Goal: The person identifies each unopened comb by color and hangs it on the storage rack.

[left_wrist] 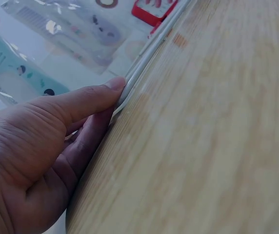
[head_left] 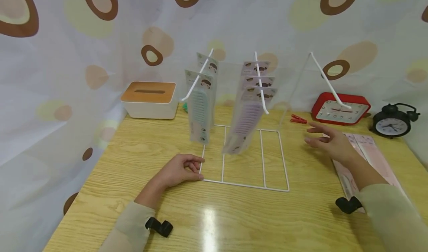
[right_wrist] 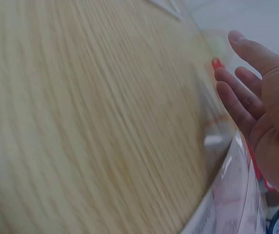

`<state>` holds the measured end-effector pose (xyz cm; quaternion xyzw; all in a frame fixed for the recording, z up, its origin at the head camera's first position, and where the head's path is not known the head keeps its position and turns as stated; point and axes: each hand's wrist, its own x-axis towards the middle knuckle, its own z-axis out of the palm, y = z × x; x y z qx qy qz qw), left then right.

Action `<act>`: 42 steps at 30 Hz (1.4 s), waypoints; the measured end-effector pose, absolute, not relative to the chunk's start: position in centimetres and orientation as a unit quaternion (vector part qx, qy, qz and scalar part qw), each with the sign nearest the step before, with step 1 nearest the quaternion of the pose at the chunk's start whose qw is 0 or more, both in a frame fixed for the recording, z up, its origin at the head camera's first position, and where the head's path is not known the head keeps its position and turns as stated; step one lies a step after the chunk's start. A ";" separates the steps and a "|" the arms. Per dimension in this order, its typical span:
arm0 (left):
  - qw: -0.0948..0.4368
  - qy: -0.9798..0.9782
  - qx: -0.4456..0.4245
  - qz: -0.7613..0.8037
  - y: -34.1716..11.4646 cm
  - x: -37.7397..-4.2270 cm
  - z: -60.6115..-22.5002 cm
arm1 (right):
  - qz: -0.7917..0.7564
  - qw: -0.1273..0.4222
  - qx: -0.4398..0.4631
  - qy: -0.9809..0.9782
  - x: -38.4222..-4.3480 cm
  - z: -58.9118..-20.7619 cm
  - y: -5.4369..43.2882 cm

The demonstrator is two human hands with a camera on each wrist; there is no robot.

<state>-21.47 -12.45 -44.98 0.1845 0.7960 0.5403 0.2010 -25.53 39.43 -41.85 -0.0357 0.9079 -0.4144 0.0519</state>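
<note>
A white wire display rack (head_left: 245,185) stands on the table, with three hooks at its top. My left hand (head_left: 180,170) holds the front left corner of its base, thumb on the wire in the left wrist view (left_wrist: 56,131). Packaged green combs (head_left: 199,107) hang from the left hook and packaged purple combs (head_left: 245,120) from the middle one. Nothing hangs on the right hook (head_left: 327,79). My right hand (head_left: 334,142), fingers spread and holding nothing, hovers right of the rack, above pink packages (head_left: 369,149) lying on the table.
A red clothespin (head_left: 298,119) lies behind the right hand. A red clock (head_left: 341,109) and a black alarm clock (head_left: 392,121) stand at the back right. A white tissue box (head_left: 150,109) with a wooden lid sits at the back left, against a patterned curtain (head_left: 100,58).
</note>
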 end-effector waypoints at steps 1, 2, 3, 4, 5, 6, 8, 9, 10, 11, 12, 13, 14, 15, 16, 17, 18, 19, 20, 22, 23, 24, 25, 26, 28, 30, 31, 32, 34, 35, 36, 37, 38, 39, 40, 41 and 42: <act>0.201 0.796 0.184 0.540 -12.5 -21.5 -45.0 | -0.408 0.058 -0.034 0.910 -25.7 -42.0 39.9; 0.200 0.797 0.185 0.540 -12.5 -21.5 -45.0 | -0.395 0.061 -0.030 0.916 -25.9 -42.2 40.5; 0.200 0.797 0.184 0.539 -12.5 -21.5 -45.1 | -0.386 0.063 -0.026 0.920 -26.1 -42.3 41.0; 0.199 0.798 0.184 0.539 -12.5 -21.5 -45.1 | -0.379 0.064 -0.023 0.923 -26.3 -42.4 41.4; 0.199 0.798 0.183 0.539 -12.5 -21.5 -45.1 | -0.368 0.064 -0.020 0.927 -26.4 -42.5 41.9; 0.199 0.798 0.182 0.538 -12.5 -21.5 -45.2 | -0.357 0.064 -0.020 0.932 -26.6 -42.6 42.4; 0.198 0.800 0.180 0.536 -12.5 -21.5 -45.2 | -0.334 0.060 -0.019 0.940 -26.8 -42.5 43.2; 0.198 0.801 0.179 0.536 -12.5 -21.5 -45.2 | -0.325 0.058 -0.024 0.944 -26.9 -42.5 43.6; 0.198 0.801 0.178 0.536 -12.5 -21.5 -45.2 | -0.313 0.057 -0.028 0.948 -27.1 -42.5 44.0; 0.199 0.801 0.178 0.536 -12.5 -21.5 -45.2 | -0.302 0.057 -0.031 0.951 -27.2 -42.4 44.4; 0.199 0.801 0.177 0.536 -12.5 -21.5 -45.2 | -0.293 0.058 -0.036 0.954 -27.3 -42.4 44.7; 0.200 0.800 0.178 0.537 -12.5 -21.5 -45.2 | -0.283 0.056 -0.038 0.957 -27.3 -42.4 45.1; 0.201 0.799 0.177 0.539 -12.4 -21.5 -45.1 | -0.275 0.057 -0.038 0.959 -27.2 -42.4 45.4; 0.202 0.798 0.178 0.539 -12.4 -21.5 -45.1 | -0.266 0.057 -0.034 0.962 -27.2 -42.5 45.8; 0.202 0.799 0.177 0.538 -12.4 -21.5 -45.1 | -0.262 0.059 -0.030 0.963 -27.2 -42.5 46.1; 0.203 0.799 0.176 0.539 -12.4 -21.5 -45.0 | -0.260 0.061 -0.023 0.964 -27.1 -42.6 46.3; 0.203 0.798 0.176 0.539 -12.3 -21.5 -45.0 | -0.258 0.063 -0.019 0.964 -27.1 -42.7 46.5; 0.203 0.799 0.176 0.538 -12.3 -21.5 -45.0 | -0.253 0.067 -0.013 0.965 -27.1 -42.8 46.6; 0.203 0.799 0.175 0.538 -12.3 -21.5 -45.0 | -0.249 0.070 -0.010 0.966 -27.1 -42.9 46.7; 0.204 0.800 0.175 0.537 -12.3 -21.5 -45.0 | -0.241 0.083 -0.010 0.967 -27.2 -42.9 46.8; 0.205 0.799 0.176 0.537 -12.3 -21.5 -45.0 | -0.239 0.092 -0.012 0.967 -27.3 -42.9 46.8; 0.205 0.800 0.176 0.536 -12.3 -21.5 -45.0 | -0.237 0.100 -0.017 0.966 -27.4 -42.8 46.8; 0.205 0.800 0.175 0.536 -12.3 -21.5 -45.0 | -0.235 0.106 -0.022 0.966 -27.5 -42.7 46.8; 0.204 0.801 0.173 0.536 -12.3 -21.4 -45.0 | -0.234 0.109 -0.026 0.966 -27.7 -42.7 46.7; 0.203 0.801 0.171 0.537 -12.4 -21.4 -45.0 | -0.234 0.109 -0.032 0.966 -28.0 -42.5 46.4; 0.202 0.800 0.168 0.539 -12.5 -21.4 -44.9 | -0.235 0.104 -0.031 0.966 -28.2 -42.4 46.2; 0.202 0.800 0.168 0.540 -12.5 -21.4 -44.9 | -0.235 0.098 -0.029 0.967 -28.3 -42.4 46.1; 0.201 0.800 0.169 0.540 -12.6 -21.4 -44.9 | -0.238 0.091 -0.026 0.967 -28.3 -42.5 46.0; 0.201 0.800 0.168 0.540 -12.6 -21.4 -45.0 | -0.241 0.072 -0.020 0.968 -28.2 -42.6 45.9; 0.201 0.799 0.169 0.541 -12.5 -21.4 -45.0 | -0.245 0.063 -0.016 0.967 -28.2 -42.7 45.8; 0.201 0.799 0.169 0.541 -12.5 -21.3 -45.0 | -0.248 0.051 -0.011 0.967 -28.1 -42.8 45.7; 0.201 0.799 0.169 0.541 -12.5 -21.3 -45.0 | -0.252 0.037 -0.006 0.967 -27.9 -42.9 45.6; 0.202 0.799 0.168 0.541 -12.5 -21.3 -45.0 | -0.259 0.025 -0.002 0.966 -27.8 -43.0 45.5; 0.202 0.798 0.167 0.542 -12.5 -21.3 -45.0 | -0.267 0.014 0.006 0.964 -27.7 -43.0 45.4; 0.202 0.798 0.168 0.542 -12.5 -21.3 -45.0 | -0.277 0.005 0.011 0.961 -27.5 -43.0 45.3; 0.202 0.798 0.169 0.542 -12.5 -21.3 -45.0 | -0.290 -0.003 0.016 0.957 -27.4 -43.0 45.3; 0.203 0.799 0.167 0.541 -12.5 -21.3 -45.0 | -0.302 -0.012 0.021 0.953 -27.2 -43.0 45.2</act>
